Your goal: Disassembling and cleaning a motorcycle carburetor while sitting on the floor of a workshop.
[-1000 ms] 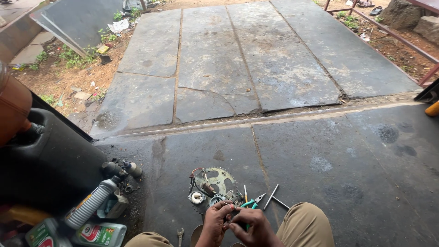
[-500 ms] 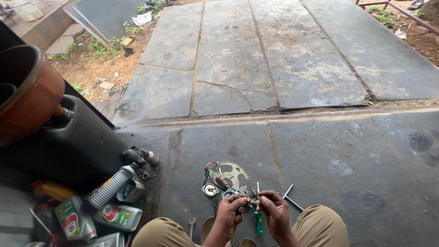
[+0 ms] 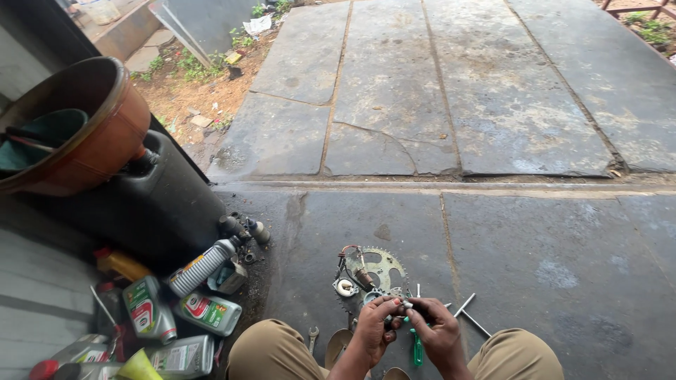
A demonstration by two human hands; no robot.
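Hands meet low between the knees, left hand point(image 3: 375, 325) and right hand point(image 3: 435, 329) pinching one small part point(image 3: 404, 304), sprocket point(image 3: 377, 271) just beyond.

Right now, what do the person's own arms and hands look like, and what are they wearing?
Both forearms are bare, with no sleeves in view. The left hand and right hand wear no gloves; no watch or ring can be made out. Khaki-brown trousers cover both knees at the frame's bottom edge.

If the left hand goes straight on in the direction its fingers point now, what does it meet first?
Probably the right hand: the left hand points sideways at it, fingertips almost meeting over a small part; depth is unclear.
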